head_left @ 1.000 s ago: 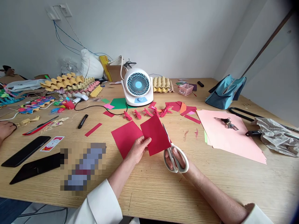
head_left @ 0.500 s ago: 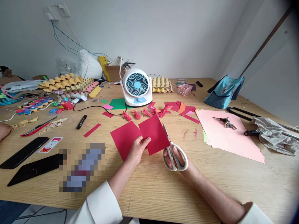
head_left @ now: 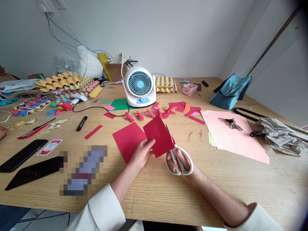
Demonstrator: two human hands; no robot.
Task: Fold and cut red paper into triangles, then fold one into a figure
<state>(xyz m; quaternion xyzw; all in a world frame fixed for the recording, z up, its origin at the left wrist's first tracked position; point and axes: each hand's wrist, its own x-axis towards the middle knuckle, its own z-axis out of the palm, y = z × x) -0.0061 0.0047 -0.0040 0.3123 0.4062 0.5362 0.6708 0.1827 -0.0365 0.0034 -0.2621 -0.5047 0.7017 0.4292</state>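
Note:
My left hand [head_left: 142, 151] pinches a red paper piece [head_left: 157, 136] by its lower left edge, thumb on top. Under and to the left of it lies a larger red paper sheet [head_left: 127, 139], which that hand overlaps. With fingers through both handle loops, my right hand [head_left: 178, 160] holds white-handled scissors [head_left: 186, 163]. Their blades lie along the right edge of the held piece, and a narrow sliver of red paper shows beside them. Several folded red paper shapes [head_left: 139, 115] sit in a row just beyond.
A white fan [head_left: 141, 84] stands behind the shapes, with red scraps [head_left: 196, 119] to its right. Pink sheets [head_left: 235, 141] bearing keys [head_left: 233, 123] lie right. A black marker [head_left: 82, 124], a red strip [head_left: 93, 132] and dark flat objects [head_left: 24, 155] lie left. Another person's hand [head_left: 3, 132] shows far left.
The scissor blades have closed further along the paper's right edge, and a thin red strip now bends away there. The view has shifted slightly.

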